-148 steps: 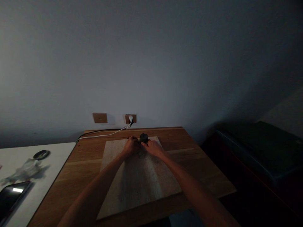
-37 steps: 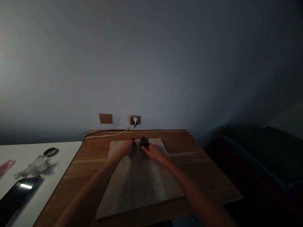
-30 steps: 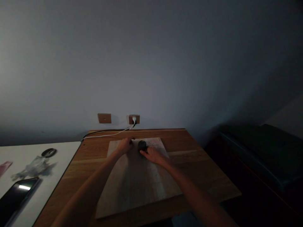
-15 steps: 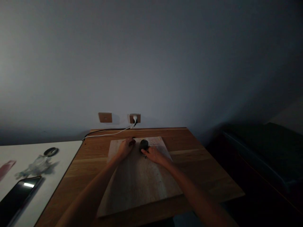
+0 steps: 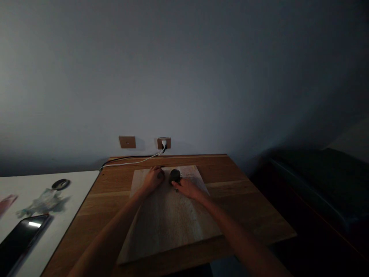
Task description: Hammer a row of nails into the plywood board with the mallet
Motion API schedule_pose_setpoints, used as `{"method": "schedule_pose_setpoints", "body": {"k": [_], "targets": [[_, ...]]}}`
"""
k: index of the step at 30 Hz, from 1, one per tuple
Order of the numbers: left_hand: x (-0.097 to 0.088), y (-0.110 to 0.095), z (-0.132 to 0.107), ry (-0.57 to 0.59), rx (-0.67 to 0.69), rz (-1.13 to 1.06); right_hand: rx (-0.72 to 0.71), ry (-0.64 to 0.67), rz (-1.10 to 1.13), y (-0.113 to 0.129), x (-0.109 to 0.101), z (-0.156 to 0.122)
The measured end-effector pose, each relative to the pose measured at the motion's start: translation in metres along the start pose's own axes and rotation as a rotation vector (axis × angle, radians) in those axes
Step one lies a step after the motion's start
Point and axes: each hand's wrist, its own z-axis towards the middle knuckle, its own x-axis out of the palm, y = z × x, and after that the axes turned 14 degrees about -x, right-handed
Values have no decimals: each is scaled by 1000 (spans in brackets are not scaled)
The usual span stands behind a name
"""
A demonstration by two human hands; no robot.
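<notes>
A dark, round object (image 5: 174, 175) sits near the far edge of the pale board (image 5: 170, 227). My right hand (image 5: 187, 188) has its thumb and fingers closed against the near right side of this object. A small metallic bit (image 5: 176, 189) shows just below the thumb; its kind is too small to tell. To the left, my left hand (image 5: 153, 179) rests low over the board's far left part with its fingers curled in. What lies within those fingers is hidden and dark.
The board lies on a wooden table (image 5: 248, 204) against the wall. White and black cables (image 5: 135, 163) run to a wall socket (image 5: 164, 143). On the white table (image 5: 77, 190) at left lie a phone (image 5: 21, 238), a crumpled plastic bag (image 5: 46, 202) and a dark ring-shaped item (image 5: 61, 184).
My left hand has turned slightly and its fingers have moved a little. My right hand stays at the dark round object. The whole view has shifted very slightly.
</notes>
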Motion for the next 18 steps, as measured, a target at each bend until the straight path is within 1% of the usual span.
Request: {"method": "schedule_pose_setpoints", "body": {"k": [6, 14, 18], "targets": [[2, 3, 1, -19, 10, -8, 11, -18, 7, 4, -8, 4], [1, 6, 1, -6, 6, -11, 6, -67, 9, 13, -24, 29], [3, 10, 3, -4, 12, -18, 12, -76, -1, 20, -24, 37]]}}
